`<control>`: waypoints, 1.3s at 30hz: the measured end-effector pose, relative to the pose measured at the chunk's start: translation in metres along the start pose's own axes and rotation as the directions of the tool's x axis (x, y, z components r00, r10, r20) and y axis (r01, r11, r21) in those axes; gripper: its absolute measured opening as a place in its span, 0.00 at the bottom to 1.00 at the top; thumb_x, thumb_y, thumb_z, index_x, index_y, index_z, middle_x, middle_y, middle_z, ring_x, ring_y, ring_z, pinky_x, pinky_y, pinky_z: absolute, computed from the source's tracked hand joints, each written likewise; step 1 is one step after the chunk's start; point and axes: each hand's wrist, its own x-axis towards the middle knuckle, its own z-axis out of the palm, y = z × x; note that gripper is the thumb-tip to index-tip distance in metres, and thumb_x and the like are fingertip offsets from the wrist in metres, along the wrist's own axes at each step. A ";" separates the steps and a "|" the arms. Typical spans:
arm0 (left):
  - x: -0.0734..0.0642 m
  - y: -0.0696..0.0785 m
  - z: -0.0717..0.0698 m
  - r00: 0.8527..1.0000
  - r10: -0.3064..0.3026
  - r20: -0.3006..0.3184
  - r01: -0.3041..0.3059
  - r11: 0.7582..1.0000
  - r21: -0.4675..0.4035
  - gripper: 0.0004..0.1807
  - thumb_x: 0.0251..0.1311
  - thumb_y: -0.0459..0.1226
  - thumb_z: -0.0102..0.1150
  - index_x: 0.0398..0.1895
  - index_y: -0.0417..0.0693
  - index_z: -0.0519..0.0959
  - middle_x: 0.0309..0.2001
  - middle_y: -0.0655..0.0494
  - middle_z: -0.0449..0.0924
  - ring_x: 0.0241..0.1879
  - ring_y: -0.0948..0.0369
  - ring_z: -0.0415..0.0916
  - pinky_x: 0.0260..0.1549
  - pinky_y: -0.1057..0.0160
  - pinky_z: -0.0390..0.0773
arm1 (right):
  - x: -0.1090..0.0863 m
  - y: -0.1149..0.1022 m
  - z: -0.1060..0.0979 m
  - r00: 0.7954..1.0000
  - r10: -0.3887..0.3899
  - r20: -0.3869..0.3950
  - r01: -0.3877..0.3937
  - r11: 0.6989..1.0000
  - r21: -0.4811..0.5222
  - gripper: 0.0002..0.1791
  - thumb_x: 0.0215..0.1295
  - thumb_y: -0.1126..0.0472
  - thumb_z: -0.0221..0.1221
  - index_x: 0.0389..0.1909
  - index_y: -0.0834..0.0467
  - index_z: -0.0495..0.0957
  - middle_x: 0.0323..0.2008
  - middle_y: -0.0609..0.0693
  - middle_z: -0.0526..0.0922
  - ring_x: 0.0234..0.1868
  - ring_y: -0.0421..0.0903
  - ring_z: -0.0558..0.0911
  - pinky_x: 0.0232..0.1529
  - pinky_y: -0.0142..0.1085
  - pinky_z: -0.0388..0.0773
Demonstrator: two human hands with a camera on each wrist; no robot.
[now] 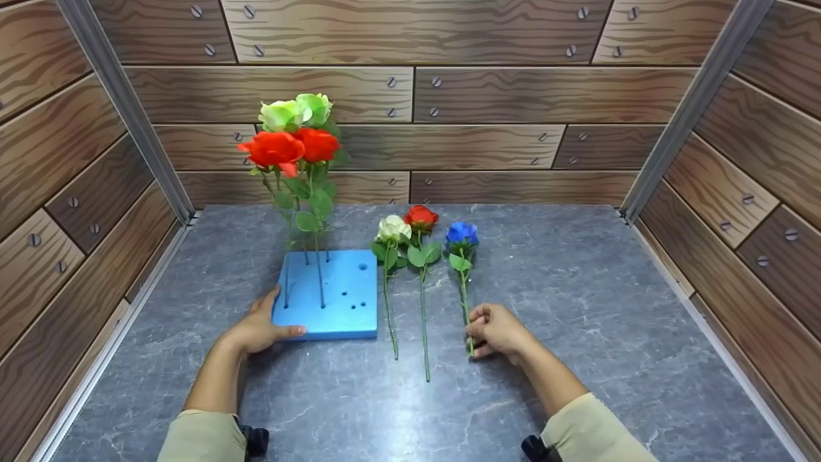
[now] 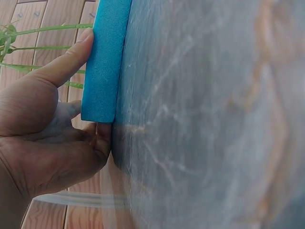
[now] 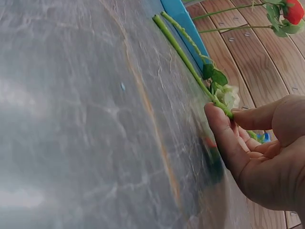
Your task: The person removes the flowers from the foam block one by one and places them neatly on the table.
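Note:
My left hand (image 1: 256, 328) holds the front-left corner of a blue foam block (image 1: 343, 324) with holes in its top. Its thumb lies along the front edge and the fingers are against the left side. Two red roses (image 1: 272, 149) and two pale green roses (image 1: 279, 115) stand upright in the block. At the right, my right hand (image 1: 499, 330) pinches the lower stem of a blue rose (image 1: 462, 235) lying on the table. In the right wrist view, thumb and forefinger meet on that stem, while the bloom is mostly hidden behind the hand.
Between block and blue rose, a white rose (image 1: 393, 229) and a red rose (image 1: 421, 218) lie on the grey marbled table (image 1: 577, 289), stems toward the front. Wood-patterned walls (image 1: 487, 96) with metal corner posts enclose the back and both sides.

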 end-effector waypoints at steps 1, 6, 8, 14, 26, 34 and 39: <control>0.000 0.000 0.000 1.000 0.002 0.001 -0.002 1.000 0.001 0.71 0.65 0.53 0.77 0.89 0.41 0.31 0.86 0.23 0.29 0.84 0.23 0.32 0.81 0.24 0.49 | 0.000 0.000 0.000 1.000 0.006 0.002 -0.006 1.000 0.002 0.12 0.72 0.74 0.61 0.51 0.68 0.72 0.33 0.50 0.79 0.30 0.44 0.82 0.27 0.35 0.88; 0.001 -0.001 0.000 1.000 0.005 0.005 -0.005 1.000 0.001 0.71 0.65 0.54 0.77 0.89 0.41 0.30 0.86 0.23 0.29 0.84 0.23 0.32 0.81 0.24 0.49 | 0.001 0.002 -0.001 1.000 0.025 0.005 -0.025 1.000 -0.019 0.10 0.72 0.73 0.62 0.50 0.68 0.74 0.32 0.51 0.81 0.29 0.44 0.83 0.27 0.35 0.88; 0.000 -0.001 0.000 1.000 0.005 0.007 -0.005 1.000 0.000 0.72 0.65 0.54 0.77 0.89 0.42 0.30 0.86 0.24 0.28 0.84 0.23 0.31 0.81 0.24 0.49 | 0.001 0.001 -0.001 1.000 0.028 0.002 -0.028 0.999 -0.028 0.11 0.72 0.73 0.62 0.51 0.68 0.75 0.33 0.51 0.81 0.29 0.44 0.83 0.27 0.35 0.88; 0.000 -0.001 0.000 1.000 -0.004 0.003 0.004 1.000 -0.001 0.72 0.64 0.55 0.77 0.90 0.43 0.30 0.86 0.24 0.27 0.84 0.23 0.32 0.81 0.24 0.49 | 0.001 0.000 0.002 1.000 0.017 -0.021 -0.018 0.997 -0.069 0.13 0.71 0.72 0.64 0.53 0.68 0.76 0.34 0.51 0.80 0.29 0.45 0.83 0.26 0.35 0.88; 0.001 -0.001 0.001 1.000 0.002 -0.002 -0.002 1.000 -0.007 0.72 0.64 0.54 0.77 0.90 0.42 0.31 0.86 0.23 0.29 0.84 0.23 0.32 0.81 0.24 0.48 | 0.001 -0.001 0.011 0.998 -0.037 -0.059 0.024 0.977 -0.210 0.10 0.70 0.72 0.63 0.50 0.67 0.77 0.30 0.50 0.76 0.27 0.44 0.80 0.21 0.34 0.85; 0.001 -0.001 0.000 1.000 -0.012 0.007 0.012 1.000 -0.006 0.71 0.64 0.54 0.77 0.90 0.43 0.31 0.85 0.23 0.28 0.84 0.23 0.32 0.80 0.23 0.49 | 0.001 0.001 0.015 0.993 -0.089 -0.072 0.059 0.937 -0.346 0.08 0.69 0.71 0.63 0.46 0.66 0.77 0.25 0.51 0.78 0.20 0.44 0.78 0.17 0.34 0.81; 0.002 -0.001 0.000 1.000 -0.008 -0.001 0.008 1.000 0.005 0.71 0.64 0.55 0.77 0.90 0.42 0.32 0.86 0.23 0.30 0.84 0.23 0.33 0.80 0.24 0.49 | 0.002 0.002 0.015 0.990 -0.111 -0.081 0.071 0.917 -0.394 0.09 0.69 0.71 0.63 0.47 0.66 0.78 0.24 0.51 0.80 0.18 0.43 0.79 0.17 0.34 0.81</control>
